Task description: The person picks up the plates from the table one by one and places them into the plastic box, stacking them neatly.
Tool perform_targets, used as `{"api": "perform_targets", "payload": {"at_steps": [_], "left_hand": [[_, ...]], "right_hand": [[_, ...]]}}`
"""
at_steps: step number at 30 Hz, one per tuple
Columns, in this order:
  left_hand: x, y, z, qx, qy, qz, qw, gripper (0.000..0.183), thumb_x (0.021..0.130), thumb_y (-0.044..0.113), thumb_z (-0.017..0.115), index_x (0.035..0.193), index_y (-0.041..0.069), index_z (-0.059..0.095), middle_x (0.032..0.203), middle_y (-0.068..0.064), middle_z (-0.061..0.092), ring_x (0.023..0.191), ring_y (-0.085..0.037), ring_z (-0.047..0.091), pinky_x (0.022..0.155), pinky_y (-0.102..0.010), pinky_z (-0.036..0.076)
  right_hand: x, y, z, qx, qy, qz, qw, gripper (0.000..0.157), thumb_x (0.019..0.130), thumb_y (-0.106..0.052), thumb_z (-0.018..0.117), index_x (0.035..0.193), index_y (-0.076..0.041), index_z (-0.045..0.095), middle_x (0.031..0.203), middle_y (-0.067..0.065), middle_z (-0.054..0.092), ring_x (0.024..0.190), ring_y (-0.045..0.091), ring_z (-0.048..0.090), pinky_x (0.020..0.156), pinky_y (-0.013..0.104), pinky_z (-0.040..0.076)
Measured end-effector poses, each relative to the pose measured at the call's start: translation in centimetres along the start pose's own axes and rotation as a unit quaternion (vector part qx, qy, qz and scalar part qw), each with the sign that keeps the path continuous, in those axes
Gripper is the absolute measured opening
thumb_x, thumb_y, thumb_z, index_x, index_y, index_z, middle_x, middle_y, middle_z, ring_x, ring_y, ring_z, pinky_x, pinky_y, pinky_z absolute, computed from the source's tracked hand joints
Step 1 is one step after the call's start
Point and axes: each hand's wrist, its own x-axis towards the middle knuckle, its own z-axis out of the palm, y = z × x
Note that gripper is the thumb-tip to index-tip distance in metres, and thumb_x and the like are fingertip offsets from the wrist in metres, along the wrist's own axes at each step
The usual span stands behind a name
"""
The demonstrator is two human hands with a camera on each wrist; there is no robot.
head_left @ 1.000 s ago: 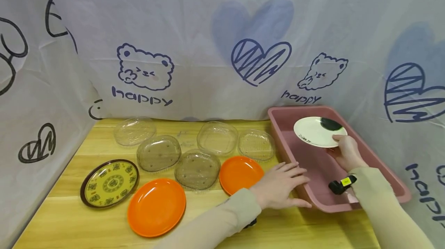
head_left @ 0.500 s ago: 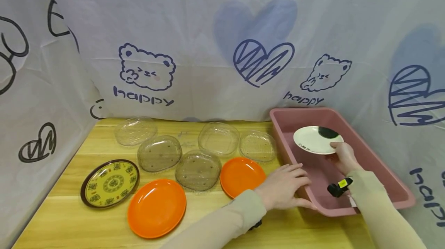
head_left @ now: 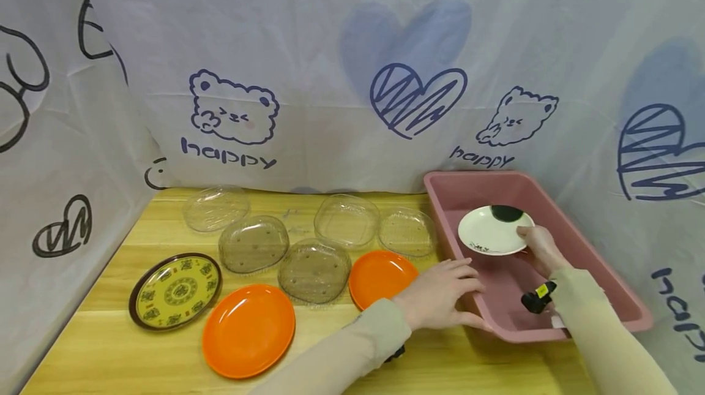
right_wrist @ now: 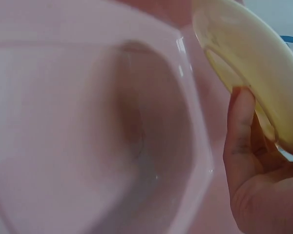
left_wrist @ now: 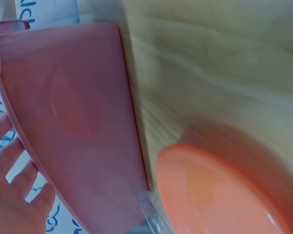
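Observation:
My right hand (head_left: pixel 542 249) pinches a white plate (head_left: pixel 487 233) with a dark green patch, thumb on top at its right edge. The plate hangs slightly tilted inside the pink plastic tub (head_left: pixel 592 263), above its floor. In the right wrist view, fingers (right_wrist: pixel 241 117) press the plate's underside (right_wrist: pixel 259 58) at its foot ring. My left hand (head_left: pixel 440 294) rests on the tub's left rim, fingers spread and relaxed; in the left wrist view the fingers (left_wrist: pixel 7 156) lie along the rim. A small orange plate (head_left: pixel 380 278) lies beside that hand, partly hidden by it.
Left on the wooden table (head_left: pixel 330 346) lie a larger orange plate (head_left: pixel 250 331) and a yellow patterned plate (head_left: pixel 176 291) with a brown rim. Several clear and smoky plastic trays, one of them a smoky tray (head_left: pixel 314 269), lie behind. A printed cloth (head_left: pixel 308 107) hangs behind the table.
My right hand has lowered the white plate deeper into the tub and a little toward the near left. My left hand stays at the tub's rim, with hardly any shift.

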Motion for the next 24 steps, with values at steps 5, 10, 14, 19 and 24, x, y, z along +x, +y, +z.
{"api": "perform_targets", "payload": {"at_steps": [5,10,14,19,24], "left_hand": [[-0.2,-0.6,-0.3,-0.012,0.004,0.014,0.9998,0.059,0.088,0.07,0.06,0.129,0.027,0.065,0.135,0.009,0.061,0.147,-0.014,0.042,0.128,-0.025,0.024],[-0.2,-0.6,-0.3,-0.021,0.009,0.014,0.9996,0.06,0.087,0.07,0.061,0.128,0.026,0.066,0.135,0.009,0.061,0.148,-0.015,0.042,0.126,-0.023,0.026],[-0.1,-0.6,-0.3,-0.029,0.008,0.007,0.9995,0.061,0.086,0.07,0.062,0.128,0.026,0.066,0.135,0.009,0.061,0.148,-0.016,0.042,0.125,-0.022,0.027],[-0.2,-0.6,-0.3,-0.036,0.003,-0.004,0.9994,0.062,0.085,0.071,0.063,0.129,0.027,0.066,0.136,0.01,0.061,0.145,-0.013,0.045,0.123,-0.02,0.031],[-0.2,-0.5,-0.6,-0.037,-0.003,-0.012,0.9992,0.063,0.084,0.071,0.064,0.129,0.028,0.066,0.136,0.01,0.06,0.146,-0.013,0.044,0.122,-0.021,0.033]], "right_hand": [[0.2,0.6,-0.5,0.003,-0.032,0.002,0.999,0.05,0.105,-0.013,0.029,0.139,0.024,0.023,0.075,-0.009,0.065,0.069,0.001,0.067,0.066,0.02,0.06],[0.5,1.0,-1.0,-0.002,-0.048,0.005,0.999,0.043,0.104,-0.009,0.028,0.134,0.022,0.029,0.075,-0.008,0.066,0.069,0.002,0.068,0.067,0.021,0.06],[0.7,1.2,-1.4,-0.016,-0.05,0.014,0.998,0.04,0.103,-0.009,0.027,0.13,0.021,0.032,0.074,-0.008,0.065,0.068,0.003,0.067,0.065,0.021,0.06],[0.8,1.5,-1.7,-0.055,-0.048,0.021,0.997,0.04,0.104,-0.011,0.027,0.127,0.02,0.035,0.072,-0.01,0.064,0.066,0.002,0.067,0.065,0.022,0.06],[0.9,1.8,-1.5,-0.101,-0.042,0.029,0.994,0.045,0.105,-0.014,0.028,0.131,0.022,0.033,0.074,-0.009,0.062,0.066,0.002,0.066,0.064,0.022,0.059]]}}
